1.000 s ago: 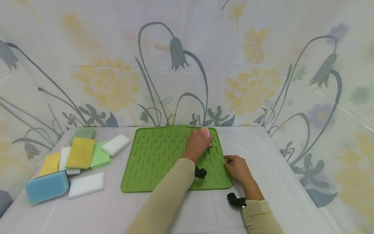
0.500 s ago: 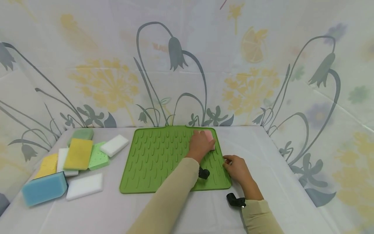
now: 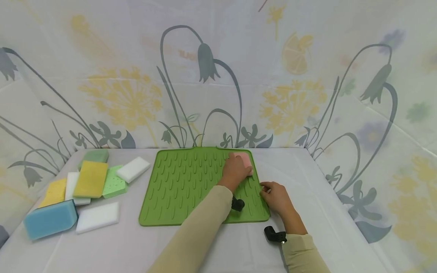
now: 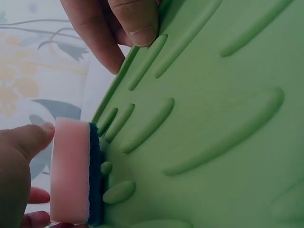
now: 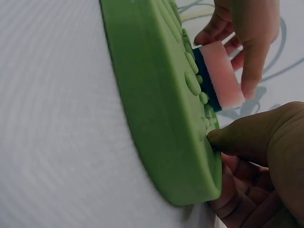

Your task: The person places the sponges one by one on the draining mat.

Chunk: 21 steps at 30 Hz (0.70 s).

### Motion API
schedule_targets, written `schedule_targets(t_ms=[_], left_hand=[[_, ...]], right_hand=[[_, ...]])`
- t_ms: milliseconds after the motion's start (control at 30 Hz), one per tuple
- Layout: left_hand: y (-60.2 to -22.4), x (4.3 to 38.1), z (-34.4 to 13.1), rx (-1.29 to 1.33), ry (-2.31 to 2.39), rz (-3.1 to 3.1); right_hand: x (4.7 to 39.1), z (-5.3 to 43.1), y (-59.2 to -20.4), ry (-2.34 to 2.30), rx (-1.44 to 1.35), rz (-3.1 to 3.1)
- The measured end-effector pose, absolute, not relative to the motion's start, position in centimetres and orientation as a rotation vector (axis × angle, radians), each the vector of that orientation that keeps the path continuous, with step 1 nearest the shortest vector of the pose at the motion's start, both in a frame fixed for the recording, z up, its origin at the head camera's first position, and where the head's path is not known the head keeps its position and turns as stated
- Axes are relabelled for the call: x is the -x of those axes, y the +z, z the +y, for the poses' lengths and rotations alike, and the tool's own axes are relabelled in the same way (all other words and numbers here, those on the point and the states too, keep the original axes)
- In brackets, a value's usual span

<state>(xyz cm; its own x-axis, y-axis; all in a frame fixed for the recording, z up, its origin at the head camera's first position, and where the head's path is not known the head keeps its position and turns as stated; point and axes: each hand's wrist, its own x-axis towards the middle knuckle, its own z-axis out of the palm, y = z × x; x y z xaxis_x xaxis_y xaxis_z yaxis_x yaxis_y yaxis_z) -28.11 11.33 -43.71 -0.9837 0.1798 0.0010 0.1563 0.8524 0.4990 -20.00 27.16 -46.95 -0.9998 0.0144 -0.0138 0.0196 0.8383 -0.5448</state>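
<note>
My left hand (image 3: 234,171) grips a pink sponge (image 3: 246,160) near the far right corner of a green ridged silicone mat (image 3: 181,189). In the left wrist view the sponge's dark blue scouring layer (image 4: 95,175) faces the mat, and my thumb lies on the pink side. My right hand (image 3: 278,198) pinches the mat's right edge. The right wrist view has that thumb (image 5: 232,135) on top of the edge and the fingers beneath it, partly hidden.
Left of the mat lie a blue sponge (image 3: 51,220), a yellow sponge (image 3: 90,179), a light green sponge (image 3: 114,182), a white block (image 3: 99,217) and several other sponges. A flower-printed cloth (image 3: 218,94) rises behind the white-covered table (image 3: 136,250).
My left hand has moved the pink sponge slightly right and nearer; its pink face now shows flatter from above. My right hand has stayed at the mat's edge.
</note>
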Motion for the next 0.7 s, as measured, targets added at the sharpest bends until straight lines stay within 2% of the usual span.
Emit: schedule_targets(t_ms=[367,700], left_hand=[[-43.8,27.4,9.5,-0.358,0.907,3.030],[-43.0,26.4,6.6,-0.378,0.792,3.188]], right_hand=[[19.9,27.1,-46.9,-0.895,-0.021,3.000],[19.8,27.0,-46.8,-0.884,-0.025,2.999]])
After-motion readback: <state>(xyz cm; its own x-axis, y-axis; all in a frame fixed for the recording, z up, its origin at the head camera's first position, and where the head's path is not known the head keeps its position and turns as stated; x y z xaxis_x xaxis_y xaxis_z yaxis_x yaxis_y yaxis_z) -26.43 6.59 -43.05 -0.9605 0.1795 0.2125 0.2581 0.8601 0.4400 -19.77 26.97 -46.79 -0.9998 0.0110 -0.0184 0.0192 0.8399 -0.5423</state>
